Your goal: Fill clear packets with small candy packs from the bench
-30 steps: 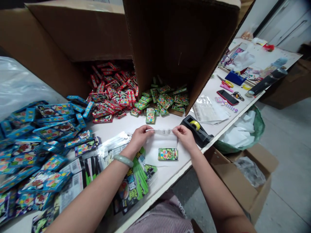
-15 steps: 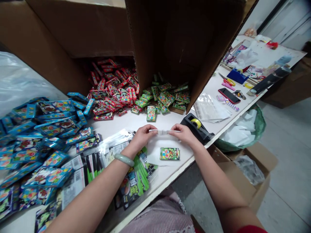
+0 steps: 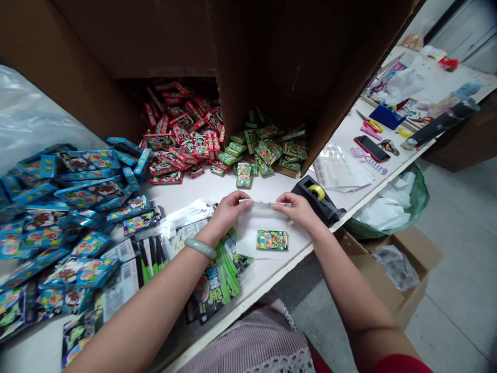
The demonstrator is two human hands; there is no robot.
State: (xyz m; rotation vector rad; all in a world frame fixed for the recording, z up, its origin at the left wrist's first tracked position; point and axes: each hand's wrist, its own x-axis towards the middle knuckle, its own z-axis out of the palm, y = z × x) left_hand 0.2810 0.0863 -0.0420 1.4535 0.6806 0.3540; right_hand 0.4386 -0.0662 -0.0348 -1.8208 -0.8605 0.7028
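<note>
A white paper sheet (image 3: 248, 235) lies on the table in front of me, and its far edge is raised in a narrow fold. My left hand (image 3: 233, 210) pinches that edge at its left end, with a pale green bangle on the wrist. At the right end, the fingertips of my right hand (image 3: 295, 207) pinch the same edge. A small green printed box (image 3: 272, 240) rests on the near part of the sheet, below both hands and touched by neither. Just right of my right hand stands a black tape dispenser (image 3: 316, 199) with yellow tape.
Blue boxes (image 3: 91, 194) are heaped at the left, beside printed plastic pouches (image 3: 213, 285). Tall cardboard cartons (image 3: 267, 62) stand behind, with red boxes (image 3: 186, 134) and green boxes (image 3: 267, 150) spilling out. Clear bags (image 3: 339, 168), a phone (image 3: 371, 148) and scissors (image 3: 370, 122) lie rightward.
Both hands keep their pinch on the paper's far edge, and that fold looks thinner and tilted differently. The view has shifted slightly; the green box stays on the sheet.
</note>
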